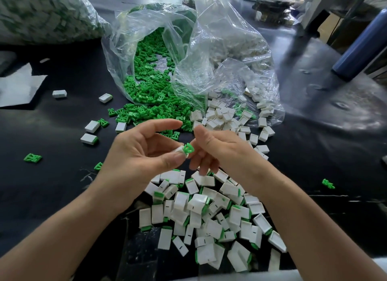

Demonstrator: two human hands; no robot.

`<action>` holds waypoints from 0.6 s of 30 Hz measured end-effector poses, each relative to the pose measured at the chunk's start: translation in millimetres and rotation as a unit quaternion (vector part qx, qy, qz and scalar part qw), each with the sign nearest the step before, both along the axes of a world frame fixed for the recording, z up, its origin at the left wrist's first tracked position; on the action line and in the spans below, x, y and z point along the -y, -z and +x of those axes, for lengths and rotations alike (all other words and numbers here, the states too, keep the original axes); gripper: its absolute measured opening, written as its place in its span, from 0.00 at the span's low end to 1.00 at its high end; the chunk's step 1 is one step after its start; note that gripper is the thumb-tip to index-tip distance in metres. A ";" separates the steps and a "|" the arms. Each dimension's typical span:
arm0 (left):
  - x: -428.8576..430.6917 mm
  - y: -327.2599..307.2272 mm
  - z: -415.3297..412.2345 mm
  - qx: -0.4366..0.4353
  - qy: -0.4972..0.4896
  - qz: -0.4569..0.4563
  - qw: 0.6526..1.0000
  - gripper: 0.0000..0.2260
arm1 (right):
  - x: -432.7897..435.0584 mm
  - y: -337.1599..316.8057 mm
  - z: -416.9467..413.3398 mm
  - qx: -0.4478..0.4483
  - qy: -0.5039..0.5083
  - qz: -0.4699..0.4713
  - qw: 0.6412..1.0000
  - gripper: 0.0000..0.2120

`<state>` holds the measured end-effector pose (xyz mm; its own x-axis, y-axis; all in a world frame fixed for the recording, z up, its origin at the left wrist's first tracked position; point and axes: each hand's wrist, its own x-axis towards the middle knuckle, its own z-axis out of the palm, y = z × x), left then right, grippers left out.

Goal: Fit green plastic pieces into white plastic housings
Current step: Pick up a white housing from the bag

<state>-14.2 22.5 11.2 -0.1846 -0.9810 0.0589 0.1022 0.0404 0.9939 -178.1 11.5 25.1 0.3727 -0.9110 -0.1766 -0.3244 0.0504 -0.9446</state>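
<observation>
Above the black table point(52, 186), the left hand point(142, 153) pinched a white housing point(179, 150) between thumb and fingers, a green piece point(188, 148) sticking out of its right end. The right hand point(217, 151) had curled fingertips at that piece — whether they gripped it or only pressed, I could not tell. Assembled housings point(209, 213) lay heaped near; farther off, a clear bag point(125, 50) spilled green pieces point(150, 92), with loose white housings point(226, 117) to its right.

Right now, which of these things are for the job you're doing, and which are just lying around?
For the job: the green piece, at the white housing that the left hand holds; bag of green pieces; loose white housings; finished pile.
Just lying about: blue cylinder; white sheet.
</observation>
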 end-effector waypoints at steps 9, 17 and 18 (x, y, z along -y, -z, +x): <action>-2.0 -0.6 1.2 -0.038 0.001 -0.040 0.998 0.24 | -9.3 0.3 20.4 0.249 -0.033 0.222 0.942 0.20; -3.0 2.8 0.8 -0.104 -0.004 -0.037 0.994 0.20 | -12.1 -1.9 22.4 0.293 -0.014 0.216 0.931 0.15; -3.3 2.5 1.1 -0.106 -0.001 -0.039 0.994 0.20 | -12.2 -1.8 22.9 0.295 -0.012 0.214 0.931 0.15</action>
<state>-13.1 25.7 8.7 -0.1583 -0.9724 0.1715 0.3095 0.1161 0.9438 -155.2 23.7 26.9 0.5393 -0.7941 -0.2804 0.2380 0.4631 -0.8538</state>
